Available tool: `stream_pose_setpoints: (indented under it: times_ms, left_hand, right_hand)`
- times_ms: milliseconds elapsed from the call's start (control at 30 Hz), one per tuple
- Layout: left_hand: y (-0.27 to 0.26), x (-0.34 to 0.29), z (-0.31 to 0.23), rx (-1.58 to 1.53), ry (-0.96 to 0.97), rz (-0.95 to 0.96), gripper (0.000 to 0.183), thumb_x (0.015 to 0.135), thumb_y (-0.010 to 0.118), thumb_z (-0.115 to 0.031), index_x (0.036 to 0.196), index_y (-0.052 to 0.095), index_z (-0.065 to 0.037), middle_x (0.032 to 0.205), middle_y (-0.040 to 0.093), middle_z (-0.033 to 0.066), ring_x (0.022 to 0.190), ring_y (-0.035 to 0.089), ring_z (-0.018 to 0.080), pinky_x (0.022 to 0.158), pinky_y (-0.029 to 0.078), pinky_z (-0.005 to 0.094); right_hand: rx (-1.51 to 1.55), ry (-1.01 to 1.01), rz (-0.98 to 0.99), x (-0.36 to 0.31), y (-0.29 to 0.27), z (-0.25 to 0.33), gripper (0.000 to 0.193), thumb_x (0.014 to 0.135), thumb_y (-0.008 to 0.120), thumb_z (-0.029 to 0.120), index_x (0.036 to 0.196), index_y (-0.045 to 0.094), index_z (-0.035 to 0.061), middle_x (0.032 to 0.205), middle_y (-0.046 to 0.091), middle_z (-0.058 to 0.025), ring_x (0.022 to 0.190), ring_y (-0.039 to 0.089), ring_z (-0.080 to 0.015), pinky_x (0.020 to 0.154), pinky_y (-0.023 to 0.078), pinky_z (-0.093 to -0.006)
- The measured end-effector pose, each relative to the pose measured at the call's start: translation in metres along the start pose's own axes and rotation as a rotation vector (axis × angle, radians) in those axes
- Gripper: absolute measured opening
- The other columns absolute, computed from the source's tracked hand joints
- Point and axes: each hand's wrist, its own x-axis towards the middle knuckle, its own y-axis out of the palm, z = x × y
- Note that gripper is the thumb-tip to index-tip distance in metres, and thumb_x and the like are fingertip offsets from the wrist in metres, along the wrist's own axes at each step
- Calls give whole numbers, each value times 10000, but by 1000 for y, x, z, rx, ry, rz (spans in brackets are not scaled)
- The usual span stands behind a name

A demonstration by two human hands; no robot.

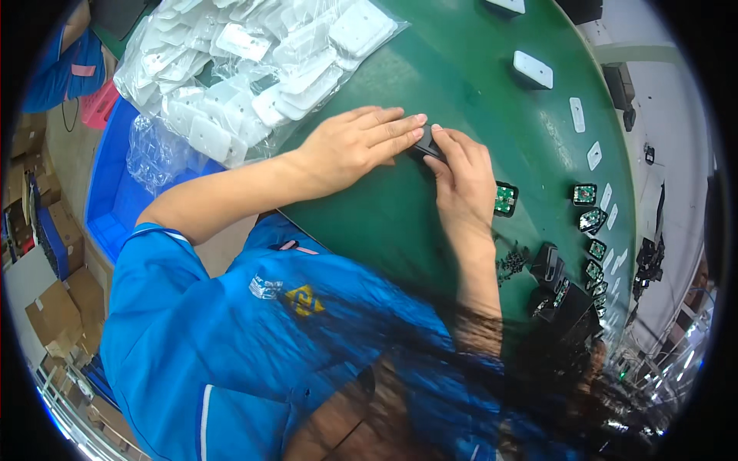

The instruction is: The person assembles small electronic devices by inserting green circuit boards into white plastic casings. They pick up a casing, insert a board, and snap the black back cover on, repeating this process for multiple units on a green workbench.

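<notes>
A small black plastic case is between my hands over the green table. My right hand grips it from the right, with thumb and fingers bent around its side. My left hand reaches in from the left with fingers stretched out; the fingertips touch the case's upper left edge. Most of the case is hidden by my fingers. Just right of my right hand lies an open black case with a green circuit board.
Clear bags of white plastic plates pile up at the far left, beside a blue bin. White plates and board-filled cases line the table's right edge. Small black parts and black housings lie near my right forearm.
</notes>
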Motion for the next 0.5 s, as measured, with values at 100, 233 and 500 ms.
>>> stream_pose_setpoints:
  times_ms: [100,233,500]
  left_hand:
    - [12,9,-5,2,-8,-98,511,721,687,-126,1183,534,28,1214,571,162,1054,581,303,876,503,382]
    - [20,31,-3,-32,-65,-155,385,733,676,-127,1069,560,20,1085,589,154,955,578,318,795,494,390]
    - [25,129,70,-360,-480,-270,304,874,587,-266,1016,639,-2,953,650,215,898,604,407,790,475,456]
  right_hand:
    - [132,44,90,13,-11,-11,302,812,649,131,1105,629,63,1037,625,-109,931,578,-289,810,478,-371]
    - [235,176,98,23,-25,-21,290,851,637,206,1101,639,58,1018,642,-108,908,594,-267,810,474,-349]
    - [293,372,-309,-1,-81,-53,264,890,633,211,1068,650,17,999,656,-83,866,611,-148,745,482,-274]
